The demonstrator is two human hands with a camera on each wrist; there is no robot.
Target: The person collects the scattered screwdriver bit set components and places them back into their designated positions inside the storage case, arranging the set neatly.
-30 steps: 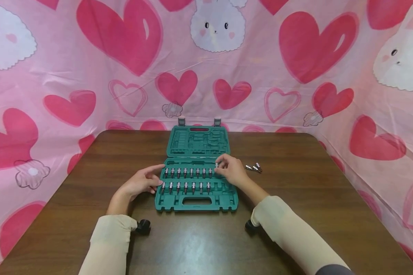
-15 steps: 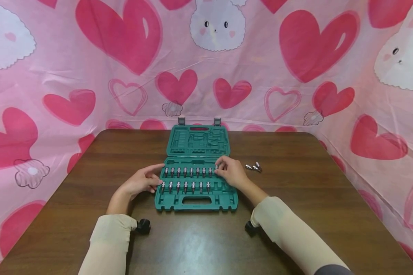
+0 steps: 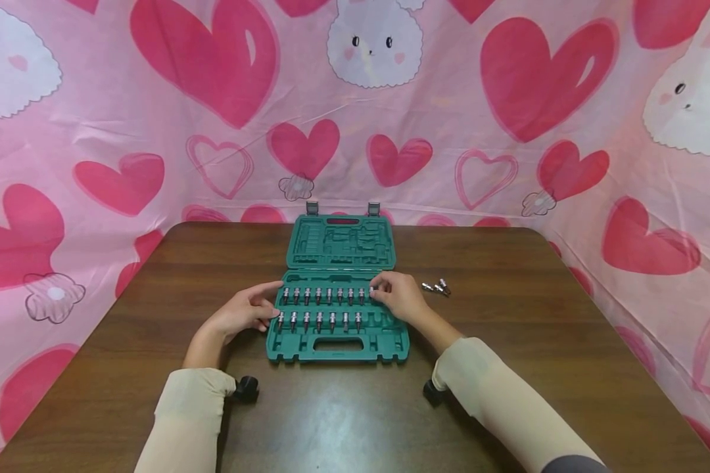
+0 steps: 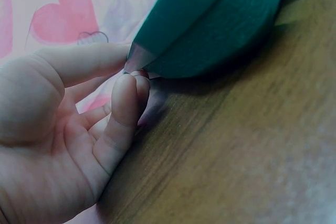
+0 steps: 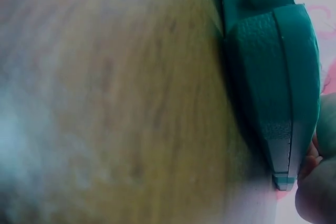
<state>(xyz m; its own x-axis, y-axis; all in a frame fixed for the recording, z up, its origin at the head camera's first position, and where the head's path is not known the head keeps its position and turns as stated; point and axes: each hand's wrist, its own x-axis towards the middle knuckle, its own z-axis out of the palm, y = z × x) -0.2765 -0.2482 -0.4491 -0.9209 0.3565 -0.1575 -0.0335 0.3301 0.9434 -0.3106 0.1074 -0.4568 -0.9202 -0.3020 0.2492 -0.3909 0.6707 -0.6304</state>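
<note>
A green plastic case lies opened flat on the table. Two rows of silver bit sockets with dark tips sit in its near half. At the right end of the far row, my right hand pinches one more bit socket between thumb and fingers, mostly hidden by the fingertips. My left hand rests against the case's left side, index finger stretched to the edge and thumb lower along it. In the left wrist view these fingertips meet the case's corner. The right wrist view catches only part of the right-hand fingers.
Several loose bit sockets lie on the brown wooden table right of the case. The case's lid lies back, with two latches at its far edge. A pink heart-patterned cloth hangs behind and along both sides.
My right hand has come slightly down and nearer at the far row's right end, the bit socket still in its fingers. The left hand stays put at the case's side.
</note>
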